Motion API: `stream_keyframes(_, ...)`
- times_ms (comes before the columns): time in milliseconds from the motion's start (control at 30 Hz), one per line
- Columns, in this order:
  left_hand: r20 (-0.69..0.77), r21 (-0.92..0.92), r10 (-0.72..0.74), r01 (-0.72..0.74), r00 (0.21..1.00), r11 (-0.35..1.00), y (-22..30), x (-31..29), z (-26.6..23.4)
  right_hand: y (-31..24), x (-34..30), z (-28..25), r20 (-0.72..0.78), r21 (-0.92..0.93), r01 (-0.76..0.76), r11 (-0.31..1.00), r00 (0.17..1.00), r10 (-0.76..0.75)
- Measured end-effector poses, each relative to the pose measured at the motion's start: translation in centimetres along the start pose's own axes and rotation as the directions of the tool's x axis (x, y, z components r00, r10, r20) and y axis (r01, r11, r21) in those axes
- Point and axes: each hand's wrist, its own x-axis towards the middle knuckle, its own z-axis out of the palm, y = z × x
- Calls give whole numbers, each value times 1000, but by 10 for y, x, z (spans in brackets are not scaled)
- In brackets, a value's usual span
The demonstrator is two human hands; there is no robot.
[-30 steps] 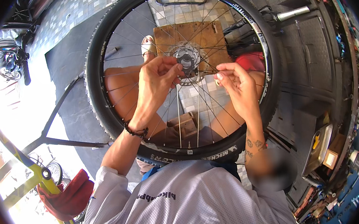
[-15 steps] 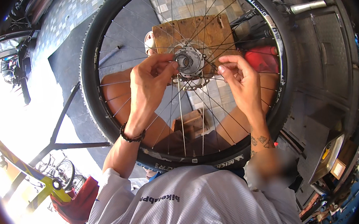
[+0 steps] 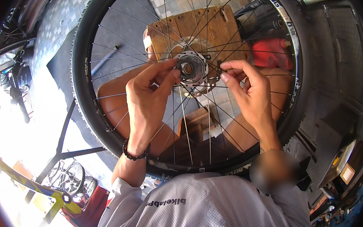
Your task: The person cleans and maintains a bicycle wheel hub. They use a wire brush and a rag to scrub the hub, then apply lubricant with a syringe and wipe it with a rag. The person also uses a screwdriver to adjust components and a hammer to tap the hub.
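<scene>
A bicycle wheel with a black tyre [image 3: 84,63] lies across my thighs. Its silver hub [image 3: 192,66] faces up, with thin spokes running outward and a disc rotor visible beneath. My left hand [image 3: 148,92] is closed in a pinch at the hub's left edge; whatever its fingertips hold is hidden. To the right of the hub, my right hand [image 3: 252,86] pinches thumb and forefinger together above the spokes. A small dark bit shows at those fingertips, too small to name.
Below the wheel stand a worn wooden stool [image 3: 219,21] and a wooden box [image 3: 196,123]. A red container [image 3: 268,54] lies right of the stool. Several bicycles [image 3: 69,175] and a yellow-green frame [image 3: 66,198] are at the left. Dark cabinets [image 3: 330,59] line the right.
The view has shifted slightly, and the wheel appears a little larger. Both hands remain pinched on either side of the hub, with only small movement.
</scene>
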Motion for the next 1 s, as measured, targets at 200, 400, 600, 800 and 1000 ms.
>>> stream_keyframes(200,-22,58,93,-92,995,994,-5,0,8,0,1,0,-3,15,-5,1000,1000,5)
stream_keyframes(400,-98,191,182,-161,978,968,-4,-2,15,-1,1,-1,9,-10,8,1000,1000,-8)
stream_keyframes(600,32,428,505,-468,863,773,-8,-2,8,-3,1,-1,12,-6,-8,1000,1000,8)
stream_keyframes(800,59,464,540,-502,839,729,-18,-2,11,-3,1,-1,19,-20,-10,1000,1000,11)
stream_keyframes(1000,26,460,561,-508,828,729,-15,1,16,-2,1,-1,18,-33,-3,999,1000,4)
